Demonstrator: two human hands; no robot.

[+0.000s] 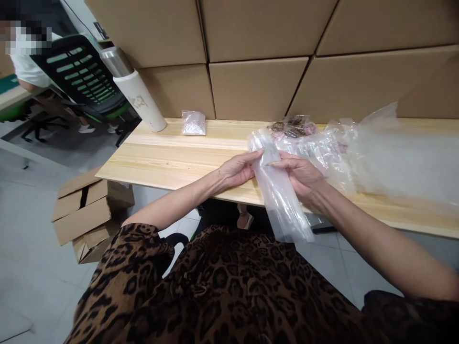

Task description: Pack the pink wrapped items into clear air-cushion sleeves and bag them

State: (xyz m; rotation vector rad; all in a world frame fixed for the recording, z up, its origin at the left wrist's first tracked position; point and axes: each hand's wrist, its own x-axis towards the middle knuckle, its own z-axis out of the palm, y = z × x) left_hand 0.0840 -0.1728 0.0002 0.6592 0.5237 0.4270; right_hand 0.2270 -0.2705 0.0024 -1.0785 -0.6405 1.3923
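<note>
Clear plastic bag held between both hands at the counter's edge

Leopard-print fabric (229,286) is filling the bottom of the view, with both bare forearms reaching forward from it. The left hand (238,169) is pinching the upper edge of a clear plastic bag (281,200) between thumb and fingers, and the right hand (299,174) is gripping the same bag from the other side, fingers closed on the film. The bag is hanging from the two hands, its lower end drooping past the near edge of the pale wooden counter (172,157) and over the lap.

Just beyond the right hand, a loose heap of more clear plastic bags (387,157) is lying on the counter, spreading toward the right. Behind that heap, a small packet of dark and pinkish items (294,126) is resting near the back. Farther left, a small sealed pouch (193,123) is sitting against the cardboard boxes (256,62) that are stacked as a wall behind the counter. A white flask with a steel top (138,95) is standing at the counter's far left corner. On the floor to the left, flattened cartons (89,210) are lying, and beyond them a person is sitting in a green mesh chair (86,76).
</note>
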